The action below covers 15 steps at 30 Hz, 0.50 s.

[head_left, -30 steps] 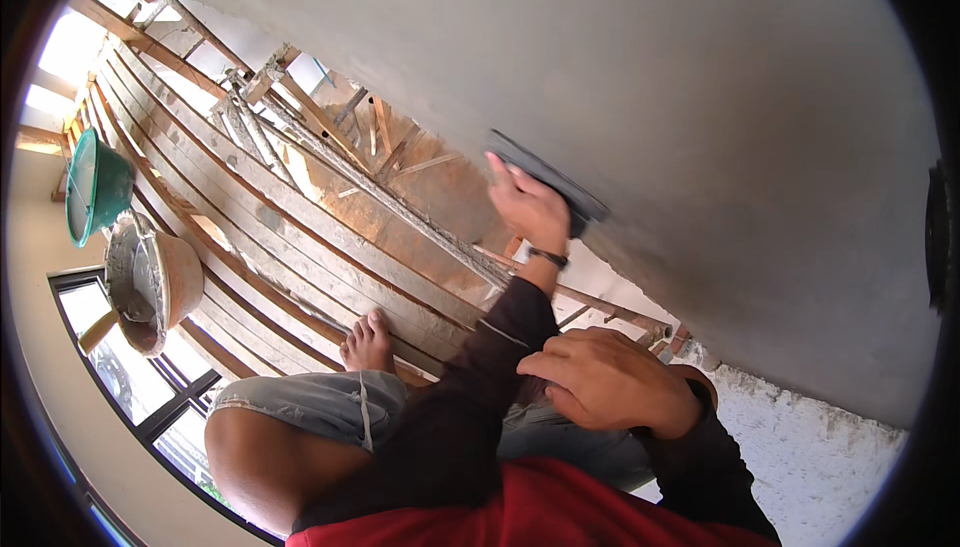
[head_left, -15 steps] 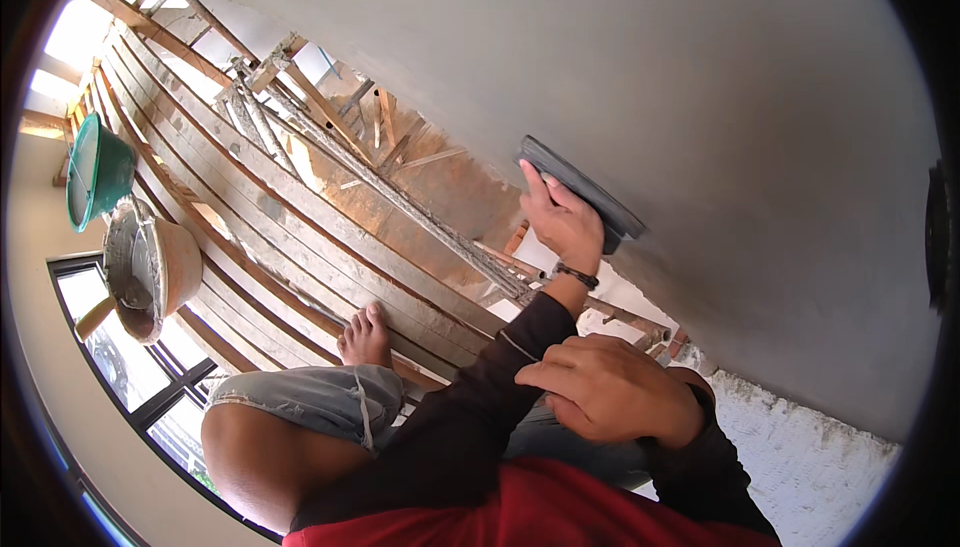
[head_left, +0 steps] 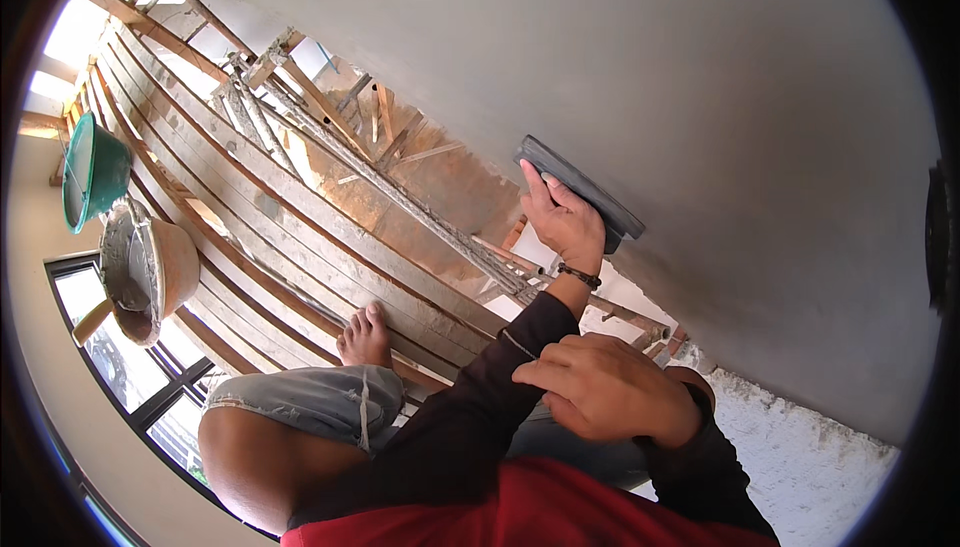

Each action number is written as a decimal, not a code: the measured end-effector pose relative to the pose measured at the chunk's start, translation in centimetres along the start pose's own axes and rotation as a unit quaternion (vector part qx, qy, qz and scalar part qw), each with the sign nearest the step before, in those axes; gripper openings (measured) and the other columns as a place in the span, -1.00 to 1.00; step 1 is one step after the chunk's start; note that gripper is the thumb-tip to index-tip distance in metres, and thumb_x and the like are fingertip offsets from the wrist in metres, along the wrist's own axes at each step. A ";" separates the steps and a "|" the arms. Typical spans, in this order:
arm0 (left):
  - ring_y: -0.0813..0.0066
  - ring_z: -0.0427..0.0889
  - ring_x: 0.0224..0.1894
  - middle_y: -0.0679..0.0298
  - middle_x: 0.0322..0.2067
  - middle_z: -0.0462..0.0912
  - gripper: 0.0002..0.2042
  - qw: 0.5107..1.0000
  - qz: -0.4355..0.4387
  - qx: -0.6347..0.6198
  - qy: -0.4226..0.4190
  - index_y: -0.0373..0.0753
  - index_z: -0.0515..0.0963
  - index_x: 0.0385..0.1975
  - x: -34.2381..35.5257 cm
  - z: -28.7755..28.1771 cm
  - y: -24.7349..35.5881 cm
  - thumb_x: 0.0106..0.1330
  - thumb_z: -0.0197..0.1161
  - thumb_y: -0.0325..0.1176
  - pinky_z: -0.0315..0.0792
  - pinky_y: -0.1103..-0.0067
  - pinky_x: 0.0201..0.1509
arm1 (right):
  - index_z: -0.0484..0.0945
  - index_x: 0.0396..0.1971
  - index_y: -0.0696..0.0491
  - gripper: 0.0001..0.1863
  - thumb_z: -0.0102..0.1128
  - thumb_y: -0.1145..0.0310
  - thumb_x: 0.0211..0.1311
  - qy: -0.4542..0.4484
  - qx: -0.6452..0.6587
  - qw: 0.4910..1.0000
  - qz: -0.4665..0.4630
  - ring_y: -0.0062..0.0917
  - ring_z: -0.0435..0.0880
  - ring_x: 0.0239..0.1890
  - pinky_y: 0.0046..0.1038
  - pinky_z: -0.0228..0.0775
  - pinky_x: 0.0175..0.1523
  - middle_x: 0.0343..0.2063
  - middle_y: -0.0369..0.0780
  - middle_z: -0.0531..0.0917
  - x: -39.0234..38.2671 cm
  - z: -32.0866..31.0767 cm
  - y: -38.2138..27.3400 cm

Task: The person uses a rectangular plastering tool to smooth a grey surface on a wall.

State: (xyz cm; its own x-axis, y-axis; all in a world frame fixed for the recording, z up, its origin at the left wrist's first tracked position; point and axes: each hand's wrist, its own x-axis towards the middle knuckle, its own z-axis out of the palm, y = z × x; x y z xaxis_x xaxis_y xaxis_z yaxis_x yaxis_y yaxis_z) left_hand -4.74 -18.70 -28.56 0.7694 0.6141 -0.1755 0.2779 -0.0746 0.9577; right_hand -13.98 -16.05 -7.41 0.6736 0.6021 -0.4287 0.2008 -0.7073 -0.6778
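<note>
My left hand (head_left: 565, 222) grips a dark, flat plastering float (head_left: 585, 187), its long blade lying against the smooth grey plastered wall (head_left: 700, 77). A dark bracelet (head_left: 579, 275) circles that wrist, below which a black sleeve begins. Close over my left forearm is my right hand (head_left: 620, 387), fingers curled and thumb tucked under the bent index finger. Its palm side is hidden, so I cannot tell whether anything is in it.
Scaffold planks (head_left: 270, 212) run up to the far left, my bare foot (head_left: 366, 337) on them. A mortar bucket (head_left: 175, 267) with a wooden handle sticking out stands left, beside a green bucket (head_left: 108, 169). Mortar-crusted scaffold poles (head_left: 400, 209) cross below the wall.
Both hands and the float stay almost where they were, the float still on the wall. Both buckets sit very slightly farther left in the picture.
</note>
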 end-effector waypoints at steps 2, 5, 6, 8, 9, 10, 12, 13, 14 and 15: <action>-0.04 0.50 -0.22 0.00 -0.31 0.46 -0.49 0.998 0.049 0.015 0.039 -0.25 0.32 0.44 2.6 0.8 -1.1 0.52 0.02 -0.27 0.39 0.22 -0.08 | 0.62 -0.18 0.06 -0.76 0.20 0.50 0.11 0.023 0.009 1.000 0.003 -0.15 0.66 -0.24 -0.14 0.50 -0.08 -0.36 -0.12 0.65 0.0 -0.3 0.4; -0.18 0.63 -0.01 -0.24 -0.04 0.65 -0.54 0.995 0.024 -0.060 0.070 -0.31 0.42 0.35 17.2 -0.5 -4.8 0.51 -0.01 -0.29 0.46 0.21 0.13 | 0.62 -0.16 0.06 -0.75 0.19 0.50 0.11 0.041 0.008 0.999 0.013 -0.15 0.66 -0.23 -0.15 0.51 -0.06 -0.36 -0.12 0.65 -0.5 -0.6 0.2; -0.12 0.66 0.01 -0.24 0.00 0.65 -0.53 0.998 0.001 -0.035 0.051 -0.39 0.38 0.35 21.8 -1.6 -4.9 0.52 -0.03 -0.32 0.48 0.27 0.14 | 0.62 -0.16 0.07 -0.74 0.19 0.50 0.11 0.045 0.004 0.999 0.025 -0.15 0.66 -0.22 -0.15 0.51 -0.05 -0.35 -0.12 0.65 -1.0 -0.7 0.4; -0.09 0.67 0.06 -0.23 0.07 0.64 -0.53 0.999 -0.018 -0.014 0.031 -0.45 0.36 0.35 23.9 -2.2 -4.9 0.53 -0.04 -0.31 0.49 0.30 0.17 | 0.62 -0.08 0.05 -0.68 0.21 0.48 0.11 0.032 0.008 0.999 0.022 -0.17 0.66 -0.20 -0.18 0.52 -0.06 -0.33 -0.13 0.65 -1.8 -0.4 0.6; -0.12 0.64 0.09 -0.22 0.09 0.62 -0.52 0.999 -0.013 -0.020 0.036 -0.43 0.38 0.34 23.6 -2.2 -5.1 0.53 -0.03 -0.29 0.47 0.29 0.20 | 0.61 -0.04 0.05 -0.65 0.22 0.46 0.12 0.024 0.010 1.000 0.017 -0.18 0.66 -0.19 -0.19 0.52 -0.06 -0.32 -0.14 0.65 -2.0 -0.3 0.6; -0.15 0.62 0.12 -0.20 0.12 0.61 -0.52 0.999 -0.008 -0.026 0.042 -0.40 0.40 0.34 23.1 -2.3 -5.3 0.53 -0.02 -0.27 0.45 0.27 0.22 | 0.61 -0.04 0.05 -0.65 0.22 0.46 0.12 0.019 0.003 1.000 0.011 -0.18 0.66 -0.20 -0.19 0.52 -0.07 -0.32 -0.15 0.65 -1.8 0.0 0.6; -0.17 0.60 0.05 -0.27 0.00 0.62 -0.52 0.992 0.095 -0.051 0.065 -0.37 0.38 0.36 14.9 -0.8 -4.4 0.53 -0.02 -0.28 0.43 0.23 0.19 | 0.61 -0.04 0.04 -0.66 0.23 0.46 0.13 0.005 -0.011 1.000 0.017 -0.18 0.65 -0.20 -0.18 0.52 -0.07 -0.33 -0.16 0.65 -1.3 0.7 0.4; -0.11 0.56 -0.14 -0.14 -0.24 0.56 -0.50 0.998 0.050 0.011 0.043 -0.34 0.34 0.41 8.3 -0.2 -2.6 0.53 -0.01 -0.28 0.41 0.20 0.02 | 0.61 -0.10 0.04 -0.72 0.21 0.47 0.14 0.008 -0.011 1.000 0.024 -0.17 0.66 -0.21 -0.17 0.51 -0.09 -0.35 -0.15 0.64 -1.0 0.7 0.2; 0.03 0.47 -0.27 0.02 -0.36 0.41 -0.47 0.995 0.088 0.001 0.055 -0.31 0.28 0.46 3.2 0.7 -2.7 0.53 0.00 -0.27 0.36 0.25 -0.10 | 0.60 -0.16 0.05 -0.77 0.18 0.48 0.15 0.006 -0.012 1.000 0.019 -0.17 0.66 -0.21 -0.16 0.50 -0.10 -0.37 -0.14 0.62 -0.2 0.6 -0.3; 0.05 0.48 -0.25 0.02 -0.33 0.42 -0.45 0.999 0.026 0.009 -0.019 -0.27 0.25 0.48 -0.7 0.4 -1.9 0.53 0.00 -0.27 0.37 0.29 -0.08 | 0.60 -0.22 0.05 -0.82 0.16 0.48 0.15 0.005 -0.011 1.000 0.018 -0.16 0.66 -0.22 -0.15 0.49 -0.11 -0.39 -0.14 0.61 0.1 0.4 -0.3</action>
State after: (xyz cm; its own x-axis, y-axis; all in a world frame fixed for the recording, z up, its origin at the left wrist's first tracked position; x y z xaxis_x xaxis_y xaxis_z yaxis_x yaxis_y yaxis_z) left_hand -5.57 -19.31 -30.32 0.8041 0.5790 -0.1348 0.2475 -0.1200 0.9614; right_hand -14.27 -15.62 -7.53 0.6884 0.5720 -0.4460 0.1920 -0.7366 -0.6485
